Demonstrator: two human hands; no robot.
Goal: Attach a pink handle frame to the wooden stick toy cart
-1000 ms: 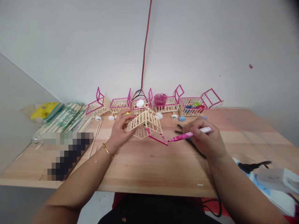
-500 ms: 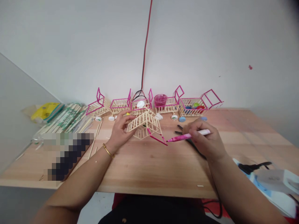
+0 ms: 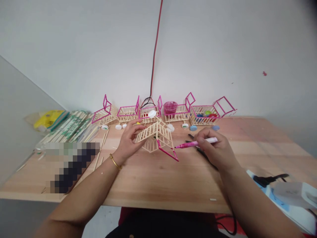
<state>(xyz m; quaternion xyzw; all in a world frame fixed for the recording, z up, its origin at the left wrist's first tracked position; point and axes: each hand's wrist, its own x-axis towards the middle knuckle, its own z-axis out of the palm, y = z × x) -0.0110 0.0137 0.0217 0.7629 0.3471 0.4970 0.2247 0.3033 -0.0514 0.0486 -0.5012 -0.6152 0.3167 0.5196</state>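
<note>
My left hand (image 3: 130, 142) grips a small cart made of thin wooden sticks (image 3: 150, 134) by its left side, holding it tilted over the table. The cart's slatted body is bare wood, while the handle frame (image 3: 168, 153) at its lower right is pink. In my right hand (image 3: 214, 147) is a pink marker (image 3: 195, 143), pinched between thumb and fingers. Its dark tip points left and is at or very near the handle frame's upper right bar; whether it touches I cannot make out.
Several similar stick carts (image 3: 203, 114) with pink rims and bottle-cap wheels line the wall; one carries a pink cup (image 3: 170, 107). Packs of sticks (image 3: 66, 127) and a yellow packet (image 3: 48, 119) lie left. A black-handled tool (image 3: 206, 157) and a white device (image 3: 288, 195) are at right.
The marker tip has shifted up and slightly left along the handle frame's right bar. The held cart has turned a little, its pink handle hanging lower.
</note>
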